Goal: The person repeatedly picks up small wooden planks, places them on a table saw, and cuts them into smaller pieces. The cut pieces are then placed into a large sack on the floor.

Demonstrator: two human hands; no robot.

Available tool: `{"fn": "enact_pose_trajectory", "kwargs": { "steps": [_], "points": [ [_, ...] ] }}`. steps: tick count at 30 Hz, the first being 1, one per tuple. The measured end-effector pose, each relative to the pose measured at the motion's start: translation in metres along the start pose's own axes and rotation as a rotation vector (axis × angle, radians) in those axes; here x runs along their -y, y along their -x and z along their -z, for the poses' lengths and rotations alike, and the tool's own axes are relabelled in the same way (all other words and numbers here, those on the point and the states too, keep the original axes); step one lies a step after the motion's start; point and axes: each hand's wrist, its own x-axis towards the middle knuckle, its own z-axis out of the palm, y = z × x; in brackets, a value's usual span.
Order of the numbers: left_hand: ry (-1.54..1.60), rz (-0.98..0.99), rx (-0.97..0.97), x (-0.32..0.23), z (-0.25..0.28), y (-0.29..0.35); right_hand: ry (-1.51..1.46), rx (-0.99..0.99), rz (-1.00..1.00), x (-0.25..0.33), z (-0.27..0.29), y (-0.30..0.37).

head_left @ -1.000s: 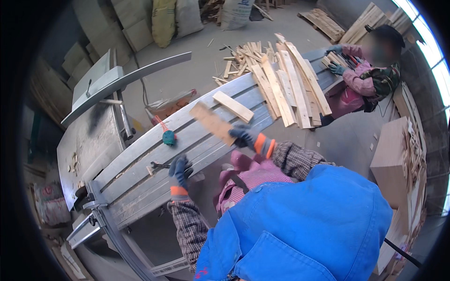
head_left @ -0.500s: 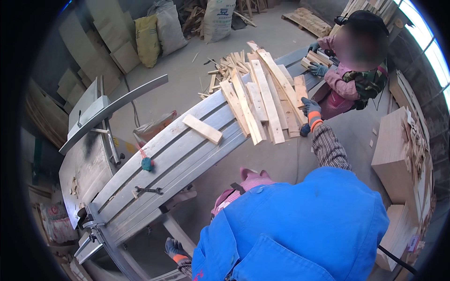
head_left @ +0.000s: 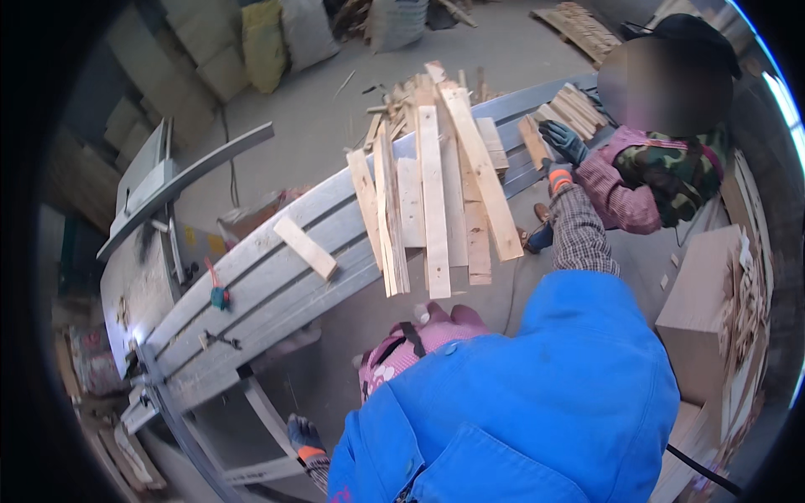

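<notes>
My right hand (head_left: 556, 173), in a grey-blue glove with an orange cuff, grips the near end of a short wooden block (head_left: 533, 142) beyond the right side of the plank pile. A co-worker's gloved hand (head_left: 564, 140) is right beside that block. Several long pale planks (head_left: 433, 193) lie fanned across the slotted metal table (head_left: 251, 293), their near ends jutting past its edge. My left hand (head_left: 303, 432), gloved the same way, hangs low beside the table's frame, fingers loosely apart and holding nothing.
A short board (head_left: 305, 248), a tape measure (head_left: 220, 297) and a wrench (head_left: 221, 339) lie on the table. More short blocks (head_left: 570, 109) sit before the co-worker (head_left: 671, 176). A curved metal arm (head_left: 189, 184) spans the left machine. Stacked boards (head_left: 700, 310) stand at right.
My view has shifted, so the table and planks sit further left. My right hand and the block are closer to the co-worker, whose hand now reaches beside the block.
</notes>
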Motion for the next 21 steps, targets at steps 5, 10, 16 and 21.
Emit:
{"fn": "enact_pose_trajectory", "kwargs": {
  "steps": [5, 10, 16, 21],
  "points": [
    [0.028, 0.015, -0.171, 0.022, -0.041, 0.005, -0.142, -0.137, 0.313, -0.062, -0.007, -0.025],
    [0.05, -0.027, -0.278, 0.027, -0.045, 0.045, 0.021, 0.355, 0.137, -0.001, -0.037, 0.108],
    [-0.016, 0.01, -0.108, 0.077, 0.011, -0.004, -0.086, 0.445, 0.29, 0.067, -0.008, 0.216],
    [0.048, 0.045, -0.1, 0.044, -0.064, 0.008, -0.106, 0.446, 0.292, 0.059, -0.004, 0.21]
  ]
}}
